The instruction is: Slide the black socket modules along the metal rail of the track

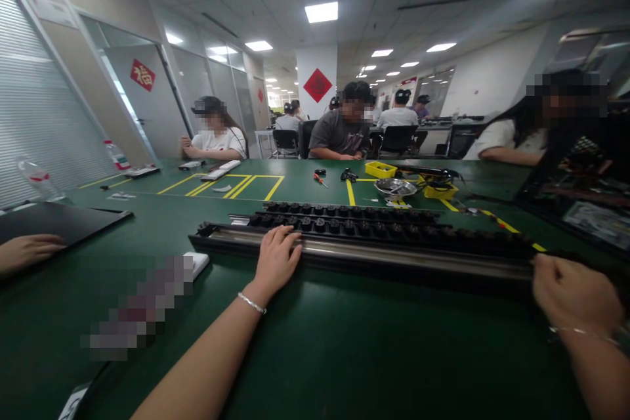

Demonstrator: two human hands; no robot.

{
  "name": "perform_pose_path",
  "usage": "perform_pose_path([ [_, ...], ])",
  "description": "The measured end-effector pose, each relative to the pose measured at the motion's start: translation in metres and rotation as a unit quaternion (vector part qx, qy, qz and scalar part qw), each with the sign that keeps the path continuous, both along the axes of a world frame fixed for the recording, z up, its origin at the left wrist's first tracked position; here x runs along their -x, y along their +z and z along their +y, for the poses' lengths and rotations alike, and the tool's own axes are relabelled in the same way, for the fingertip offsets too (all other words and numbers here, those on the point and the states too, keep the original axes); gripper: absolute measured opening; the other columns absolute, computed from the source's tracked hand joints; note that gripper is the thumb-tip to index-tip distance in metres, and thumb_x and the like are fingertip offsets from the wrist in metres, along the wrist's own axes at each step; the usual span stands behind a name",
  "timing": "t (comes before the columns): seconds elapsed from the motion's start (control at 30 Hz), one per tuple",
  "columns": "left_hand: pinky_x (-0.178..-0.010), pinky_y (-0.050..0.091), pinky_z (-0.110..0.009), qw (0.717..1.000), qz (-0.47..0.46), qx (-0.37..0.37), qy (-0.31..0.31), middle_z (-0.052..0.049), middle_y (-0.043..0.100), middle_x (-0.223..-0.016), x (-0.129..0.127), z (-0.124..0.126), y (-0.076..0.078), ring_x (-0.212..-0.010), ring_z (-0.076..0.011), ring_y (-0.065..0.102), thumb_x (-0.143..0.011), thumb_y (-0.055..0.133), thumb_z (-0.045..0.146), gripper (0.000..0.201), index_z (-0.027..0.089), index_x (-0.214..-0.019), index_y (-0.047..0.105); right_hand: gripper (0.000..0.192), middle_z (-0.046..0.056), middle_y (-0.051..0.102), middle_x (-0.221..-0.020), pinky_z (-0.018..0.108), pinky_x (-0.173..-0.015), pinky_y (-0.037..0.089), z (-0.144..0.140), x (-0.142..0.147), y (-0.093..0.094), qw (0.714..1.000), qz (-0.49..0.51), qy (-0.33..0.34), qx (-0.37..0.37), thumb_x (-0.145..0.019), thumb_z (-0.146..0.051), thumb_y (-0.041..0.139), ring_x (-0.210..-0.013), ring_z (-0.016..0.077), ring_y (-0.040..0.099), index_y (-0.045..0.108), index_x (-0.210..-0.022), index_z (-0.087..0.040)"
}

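1. Two hands on one long black rail with a silver metal strip, lying across the green table: left hand spread flat on top, right hand closed around its end.
2. Risk: an uneven lift could tip the rail and knock the black knobbed strips just behind.

Green table, ceiling light panels, glass partitions, perhaps offices

Left hand rests fingers-down on long black roller bar lying across green table. Right hand grips the bar's right end. Metal bowl and yellow trays behind; seated people opposite.
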State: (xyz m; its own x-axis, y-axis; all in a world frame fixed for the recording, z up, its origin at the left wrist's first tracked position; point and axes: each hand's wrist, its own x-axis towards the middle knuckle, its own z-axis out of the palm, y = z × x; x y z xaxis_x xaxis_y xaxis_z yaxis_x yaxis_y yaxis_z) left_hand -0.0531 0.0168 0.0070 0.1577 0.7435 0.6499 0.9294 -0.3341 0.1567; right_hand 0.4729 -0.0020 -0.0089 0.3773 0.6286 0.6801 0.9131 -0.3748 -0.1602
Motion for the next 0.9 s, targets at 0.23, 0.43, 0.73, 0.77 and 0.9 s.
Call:
perform_pose_path([
  [0.23, -0.109, 0.026, -0.048, 0.972, -0.061, 0.036, 0.225, -0.016, 0.034, -0.146, 0.052, 0.017, 0.024, -0.135, -0.034, 0.029, -0.082, 0.053, 0.034, 0.048, 0.015, -0.126, 0.053, 0.056, 0.011, 0.061, -0.123, 0.041, -0.099, 0.037, 0.001, 0.084, 0.007, 0.979, -0.037, 0.181, 0.092, -0.09, -0.042, 0.023, -0.118, 0.0258, 0.049, 0.065, -0.112, -0.013],
  [0.43, -0.109, 0.027, -0.043, 0.929, -0.133, 0.11, 0.328, -0.023, 0.026, -0.148, 0.125, 0.017, 0.045, -0.136, -0.0348, 0.028, -0.081, 0.051, 0.04, 0.061, 0.007, -0.132, 0.046, 0.052, 0.006, 0.061, -0.124, 0.05, -0.101, 0.036, 0.005, 0.086, -0.004, 0.981, -0.014, 0.161, 0.106, -0.09, -0.04, 0.023, -0.12, 0.0264, 0.05, 0.064, -0.117, -0.021],
  [0.73, -0.106, 0.018, -0.062, 0.88, -0.123, 0.228, 0.398, -0.024, 0.022, -0.15, 0.153, 0.015, 0.035, -0.137, -0.0421, 0.02, -0.08, 0.043, 0.054, 0.074, 0.015, -0.142, 0.033, 0.047, 0.007, 0.064, -0.119, 0.044, -0.097, 0.04, 0.002, 0.094, 0.004, 0.983, -0.006, 0.149, 0.106, -0.089, -0.032, 0.026, -0.116, 0.0245, 0.053, 0.066, -0.111, -0.019],
  [0.77, -0.105, 0.018, -0.063, 0.88, -0.117, 0.234, 0.396, -0.023, 0.024, -0.15, 0.154, 0.015, 0.034, -0.137, -0.0424, 0.02, -0.08, 0.043, 0.055, 0.074, 0.015, -0.142, 0.034, 0.048, 0.007, 0.064, -0.118, 0.043, -0.096, 0.041, 0.001, 0.095, 0.005, 0.983, -0.004, 0.146, 0.11, -0.089, -0.032, 0.026, -0.115, 0.0244, 0.053, 0.066, -0.111, -0.019],
  [0.9, -0.104, 0.019, -0.064, 0.884, -0.103, 0.246, 0.385, -0.021, 0.032, -0.147, 0.156, 0.017, 0.032, -0.136, -0.0413, 0.023, -0.08, 0.039, 0.055, 0.074, 0.013, -0.142, 0.033, 0.048, 0.007, 0.064, -0.117, 0.044, -0.093, 0.042, 0.001, 0.099, 0.01, 0.983, 0.015, 0.136, 0.122, -0.088, -0.033, 0.025, -0.116, 0.0249, 0.053, 0.065, -0.111, -0.02],
])
